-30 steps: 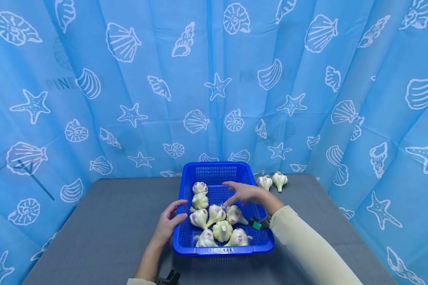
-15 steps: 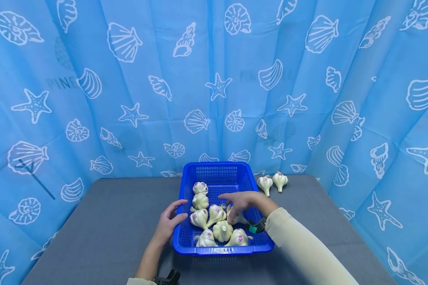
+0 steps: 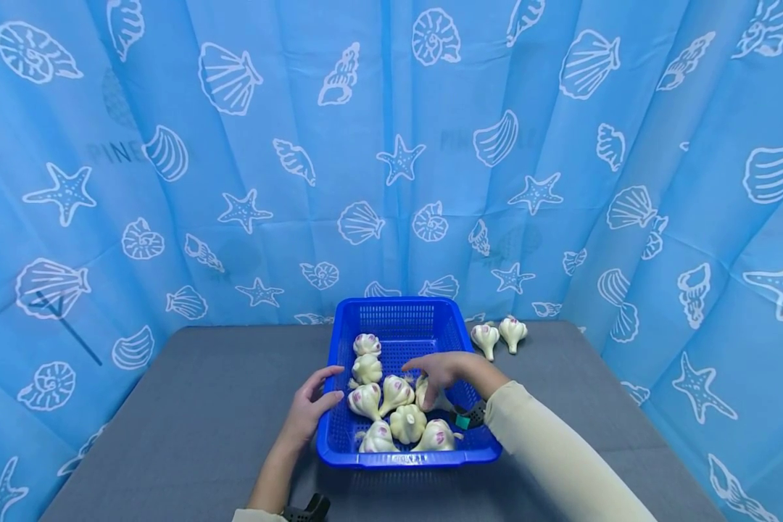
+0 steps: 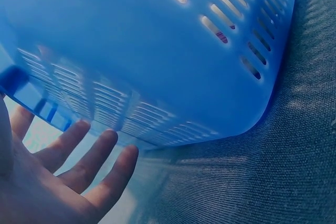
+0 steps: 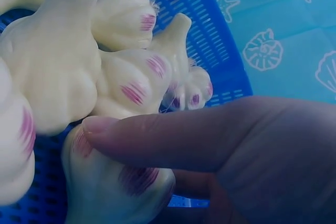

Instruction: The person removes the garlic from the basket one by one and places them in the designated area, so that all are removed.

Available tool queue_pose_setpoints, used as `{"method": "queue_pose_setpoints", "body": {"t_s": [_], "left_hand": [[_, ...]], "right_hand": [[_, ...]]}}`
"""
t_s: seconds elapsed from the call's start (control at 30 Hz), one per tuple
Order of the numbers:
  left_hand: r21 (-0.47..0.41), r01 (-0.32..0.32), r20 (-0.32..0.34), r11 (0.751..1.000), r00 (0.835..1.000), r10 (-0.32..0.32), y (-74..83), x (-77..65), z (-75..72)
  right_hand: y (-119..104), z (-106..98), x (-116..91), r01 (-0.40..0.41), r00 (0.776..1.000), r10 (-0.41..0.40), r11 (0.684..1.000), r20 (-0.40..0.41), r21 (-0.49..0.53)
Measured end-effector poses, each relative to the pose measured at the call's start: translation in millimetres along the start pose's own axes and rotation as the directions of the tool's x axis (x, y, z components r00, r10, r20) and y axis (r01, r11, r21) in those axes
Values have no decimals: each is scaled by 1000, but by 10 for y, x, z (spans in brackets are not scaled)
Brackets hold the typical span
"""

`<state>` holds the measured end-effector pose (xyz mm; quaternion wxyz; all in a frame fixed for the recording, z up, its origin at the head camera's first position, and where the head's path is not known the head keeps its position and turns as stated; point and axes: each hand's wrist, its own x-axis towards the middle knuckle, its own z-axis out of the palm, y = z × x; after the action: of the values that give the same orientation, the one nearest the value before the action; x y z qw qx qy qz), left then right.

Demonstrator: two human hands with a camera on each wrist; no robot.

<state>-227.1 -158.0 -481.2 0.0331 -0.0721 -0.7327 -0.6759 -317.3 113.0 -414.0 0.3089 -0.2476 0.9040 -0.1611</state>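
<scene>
A blue plastic basket [image 3: 349,458] holds several white garlic bulbs with purple streaks. Inside it, my right hand [image 3: 438,368] grips one garlic bulb [image 5: 105,187], its thumb [image 5: 136,132] pressed on top and the other fingers round the far side. That bulb is partly covered by the hand in the head view. My left hand [image 3: 309,407] is at the basket's left rim; in the left wrist view its fingers [image 4: 94,158] are spread and loosely extended along the outer wall. A garlic bulb [image 3: 398,391] lies just left of the gripped one.
Two more garlic bulbs [image 3: 512,332] lie on the grey cloth-covered table [image 3: 202,406], past the basket's right back corner. A blue curtain [image 3: 391,181] with white shell prints surrounds the table's back and sides.
My right hand has lowered from above the basket onto a garlic bulb, and its thumb and fingers have closed on it. The left hand and basket have stayed in place.
</scene>
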Motion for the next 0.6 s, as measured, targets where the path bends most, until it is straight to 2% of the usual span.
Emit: {"method": "queue_pose_setpoints", "body": {"t_s": [0.13,0.37,0.6], "left_hand": [[4,0,16,1000,1000,0,154,-58,10],[-20,-20,-3,1000,1000,20,-127,45,-15],[-34,-39,3,999,999,39,-135,34,-7]], "right_hand": [[-7,-21,-13,16,1000,-17,999,-21,-36],[-13,-91,-115,46,998,-46,999,-47,-18],[-42,-152,-245,64,992,-62,998,-109,14]]}}
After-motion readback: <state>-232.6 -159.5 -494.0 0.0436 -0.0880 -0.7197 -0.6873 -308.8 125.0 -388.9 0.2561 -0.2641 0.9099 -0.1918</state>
